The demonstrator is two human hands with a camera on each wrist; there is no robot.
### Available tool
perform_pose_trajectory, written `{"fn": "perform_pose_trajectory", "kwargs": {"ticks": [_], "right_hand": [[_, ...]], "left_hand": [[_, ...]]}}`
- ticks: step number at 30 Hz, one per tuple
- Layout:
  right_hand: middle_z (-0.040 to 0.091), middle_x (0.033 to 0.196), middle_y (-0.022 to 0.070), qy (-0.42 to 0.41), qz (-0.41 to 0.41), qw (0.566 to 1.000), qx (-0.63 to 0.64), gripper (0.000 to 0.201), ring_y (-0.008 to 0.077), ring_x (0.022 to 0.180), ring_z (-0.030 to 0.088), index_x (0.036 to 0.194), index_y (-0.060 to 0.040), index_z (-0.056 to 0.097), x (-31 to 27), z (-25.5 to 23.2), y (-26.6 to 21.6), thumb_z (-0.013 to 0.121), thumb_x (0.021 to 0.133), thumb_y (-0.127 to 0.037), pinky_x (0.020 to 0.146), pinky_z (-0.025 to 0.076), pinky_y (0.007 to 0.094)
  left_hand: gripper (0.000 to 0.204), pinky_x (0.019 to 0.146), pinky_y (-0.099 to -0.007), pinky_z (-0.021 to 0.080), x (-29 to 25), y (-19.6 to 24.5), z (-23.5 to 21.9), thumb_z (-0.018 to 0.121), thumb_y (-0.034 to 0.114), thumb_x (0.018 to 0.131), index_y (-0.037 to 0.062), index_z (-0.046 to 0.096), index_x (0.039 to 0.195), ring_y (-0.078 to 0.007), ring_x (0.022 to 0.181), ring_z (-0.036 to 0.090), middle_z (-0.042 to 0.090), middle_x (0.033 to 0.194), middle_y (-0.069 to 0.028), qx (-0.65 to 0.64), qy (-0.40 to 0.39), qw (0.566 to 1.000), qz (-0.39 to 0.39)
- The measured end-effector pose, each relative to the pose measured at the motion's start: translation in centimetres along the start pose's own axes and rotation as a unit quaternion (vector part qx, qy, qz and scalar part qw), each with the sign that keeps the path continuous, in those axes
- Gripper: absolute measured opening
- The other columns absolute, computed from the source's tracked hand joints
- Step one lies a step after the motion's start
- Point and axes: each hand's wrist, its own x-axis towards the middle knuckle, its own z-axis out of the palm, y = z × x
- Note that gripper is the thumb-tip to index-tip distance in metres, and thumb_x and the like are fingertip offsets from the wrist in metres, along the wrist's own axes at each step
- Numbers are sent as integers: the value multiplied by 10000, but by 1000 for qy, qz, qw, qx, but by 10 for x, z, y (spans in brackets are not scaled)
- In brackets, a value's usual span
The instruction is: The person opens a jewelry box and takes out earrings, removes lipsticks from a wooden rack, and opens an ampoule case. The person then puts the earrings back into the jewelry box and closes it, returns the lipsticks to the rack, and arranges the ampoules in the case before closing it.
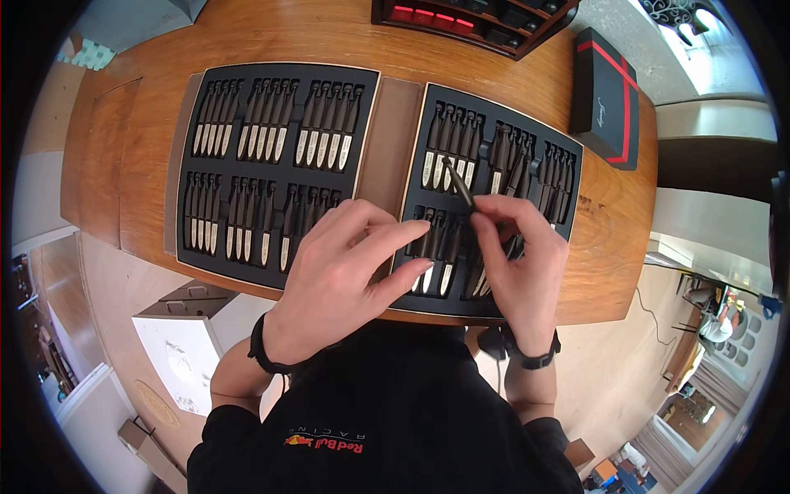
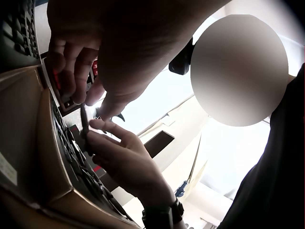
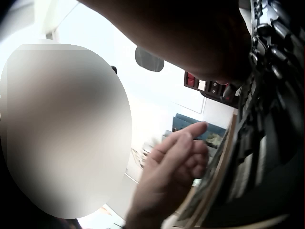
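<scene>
My right hand [image 1: 527,259] pinches the end of a slim dark stick-shaped piece [image 1: 461,186] between thumb and fingertips, above the right half of a black case [image 1: 418,148]. What kind of piece it is, I cannot tell. To its left, my left hand [image 1: 337,267] hovers over the near edge of the case, thumb and index finger apart and nothing between them. Rows of similar dark pieces [image 1: 333,132] with pale silver ends lie in the black insert. In the left wrist view, the held piece [image 2: 84,119] stands close to the left hand's fingertips.
The case's left half [image 1: 276,169] lies flat, joined by a brown spine [image 1: 389,136]. At the back right sits a black box [image 1: 601,99] with a red ribbon. A dark wooden rack [image 1: 485,25] stands at the far edge of the wooden table [image 1: 605,272].
</scene>
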Motion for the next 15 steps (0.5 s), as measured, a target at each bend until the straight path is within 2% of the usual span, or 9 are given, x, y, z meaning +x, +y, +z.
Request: {"fn": "perform_pose_trajectory", "kwargs": {"ticks": [1,2,3,4,5,7,9,13,15], "right_hand": [[761,1048,94,-2,-1,1000,2,195,220,923,751,1098,-2,723,-5,3,-2,729,925,88,769,588,315],[758,1061,92,-24,41,984,173,212,188,950,752,1136,-3,702,-12,7,-1,734,945,80,796,601,298],[755,1073,89,-46,84,936,339,232,156,978,753,1175,-4,680,-18,11,0,740,964,73,823,613,282],[736,1114,106,-75,87,898,424,321,147,1042,736,1250,-6,613,-22,16,2,742,968,77,881,634,301],[736,1114,106,-76,88,897,427,321,147,1042,736,1250,-6,613,-24,21,4,742,968,77,881,634,301],[727,1149,130,-66,101,846,520,341,156,1046,739,1254,-1,571,-25,31,6,745,969,70,880,639,294],[743,1101,130,-64,101,844,523,335,158,1021,747,1240,0,556,-26,35,4,742,970,71,856,645,287],[786,1006,119,-71,123,892,428,287,152,919,772,1226,2,569,-27,38,-12,733,992,31,809,634,275],[797,1001,110,-64,100,939,323,270,141,921,779,1222,4,579,-30,41,-16,733,1002,-1,782,609,256]], "left_hand": [[404,671,-326,526,0,0,2,913,96,795,62,781,1175,-208,794,649,671,965,-74,-29,16,999,-10],[380,673,-326,546,-1,0,3,908,83,807,48,779,1163,-218,796,686,707,969,-85,-57,31,998,-21],[380,673,-326,546,-2,0,6,908,83,807,48,779,1163,-218,796,686,707,969,-85,-54,31,998,-24],[361,681,-318,565,-3,1,9,898,62,818,36,777,1157,-217,811,715,730,978,-94,-80,41,996,-22],[342,689,-309,585,-5,2,11,887,42,829,23,776,1152,-216,826,743,753,987,-104,-106,51,993,-20],[328,690,-282,599,-10,8,13,861,5,849,8,775,1165,-187,827,750,765,1019,-109,-123,51,991,-34],[318,686,-271,605,-14,13,14,839,-16,866,0,775,1178,-170,816,749,768,1043,-112,-119,64,989,-53],[309,635,-289,563,-23,4,8,823,-40,868,0,783,1172,-167,778,731,775,954,-107,-109,74,989,-72],[298,616,-296,534,-25,-3,-2,826,-60,851,0,791,1141,-167,736,709,766,898,-103,-73,100,991,-56]]}}
